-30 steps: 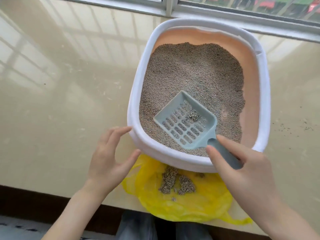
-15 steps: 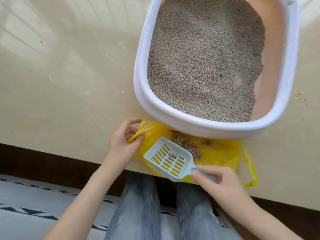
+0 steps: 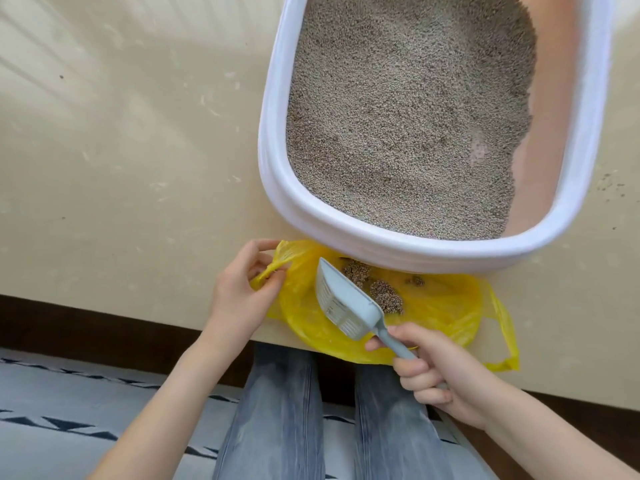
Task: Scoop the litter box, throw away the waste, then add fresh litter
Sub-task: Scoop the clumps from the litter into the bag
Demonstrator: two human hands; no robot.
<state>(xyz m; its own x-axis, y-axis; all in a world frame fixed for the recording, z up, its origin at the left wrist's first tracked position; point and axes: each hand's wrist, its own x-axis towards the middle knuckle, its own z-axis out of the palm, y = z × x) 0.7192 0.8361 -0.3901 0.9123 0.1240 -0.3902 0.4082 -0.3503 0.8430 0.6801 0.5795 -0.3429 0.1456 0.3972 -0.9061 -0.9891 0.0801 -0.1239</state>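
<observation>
The scoop [image 3: 349, 303], flat half a second ago, is now tipped sideways over the yellow bag [image 3: 446, 306], its handle gripped by the right hand [image 3: 446, 372]. The bag's edge is pinched by the left hand [image 3: 242, 296]. The litter box [image 3: 277, 161] sits beyond the bag on beige flooring [image 3: 121, 168].

Bag [image 3: 440, 306] lies before the litter box [image 3: 346, 237], scoop [image 3: 349, 303] over it.

Box [image 3: 277, 140], white rim, on beige counter [image 3: 121, 150], holds grey litter [image 3: 398, 116]. Yellow bag [image 3: 450, 306] just below box, partly under rim; clumps [image 3: 388, 299] lie in bag. Left hand [image 3: 242, 292] pinches bag's left edge. Right hand [image 3: 446, 372] grips scoop [image 3: 346, 299] handle; scoop tilted on its side over bag, apparently emptied. Jeans [image 3: 277, 410] below counter edge.
</observation>
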